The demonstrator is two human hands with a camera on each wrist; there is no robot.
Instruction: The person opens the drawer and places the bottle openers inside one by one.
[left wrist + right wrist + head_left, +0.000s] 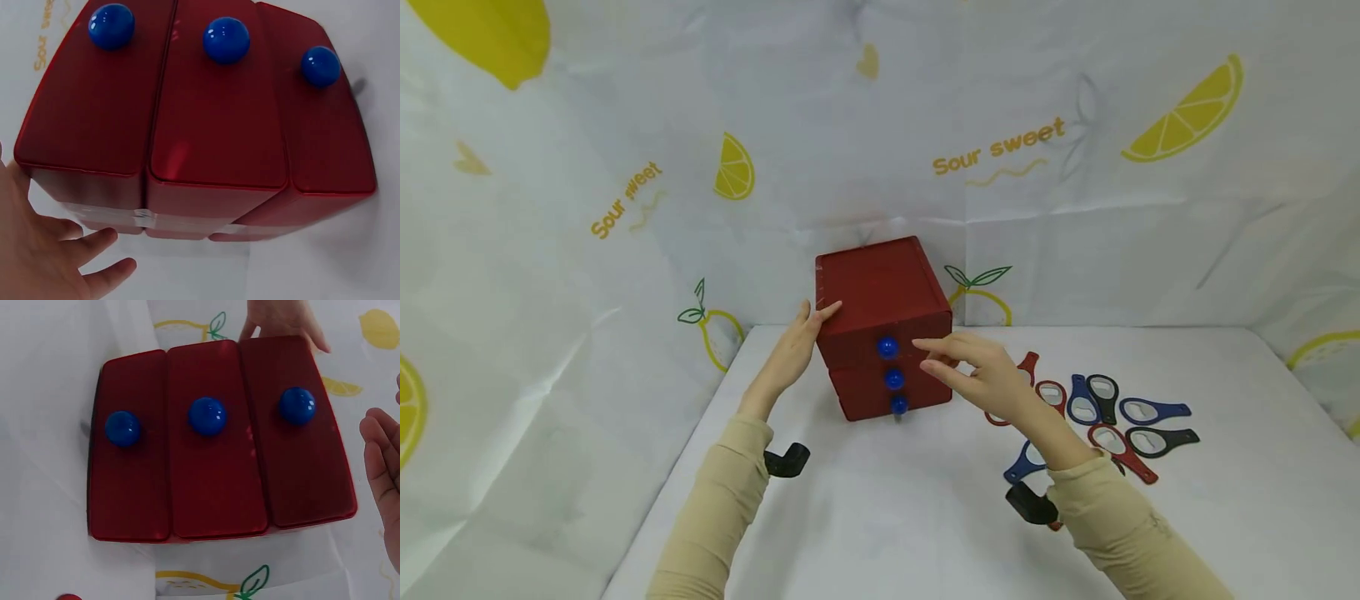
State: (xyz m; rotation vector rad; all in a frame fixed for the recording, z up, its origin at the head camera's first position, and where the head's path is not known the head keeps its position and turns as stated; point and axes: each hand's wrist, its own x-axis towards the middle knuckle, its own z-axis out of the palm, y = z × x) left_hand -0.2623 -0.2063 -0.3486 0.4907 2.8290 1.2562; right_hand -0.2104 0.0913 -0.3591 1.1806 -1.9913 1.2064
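Observation:
A red box with three stacked drawers (883, 287) stands at the back of the table. Each drawer front carries a round blue knob, and all three fronts look closed. My left hand (792, 354) is at the box's left side, its fingers extended, one lying over the top edge. In the left wrist view its fingers (94, 247) spread along that side wall. Just right of the top knob (887, 347), my right hand (983, 373) hovers with loosely bent fingers and holds nothing. In the right wrist view that hand (384, 472) is apart from the drawer fronts.
Right of the box lie several flat, round-headed tools that look like bottle openers, among them a blue one (1153, 411), a black one (1161, 442) and a red one (1123, 454). My right forearm reaches over some. Behind the box hangs a white lemon-print cloth (850, 167).

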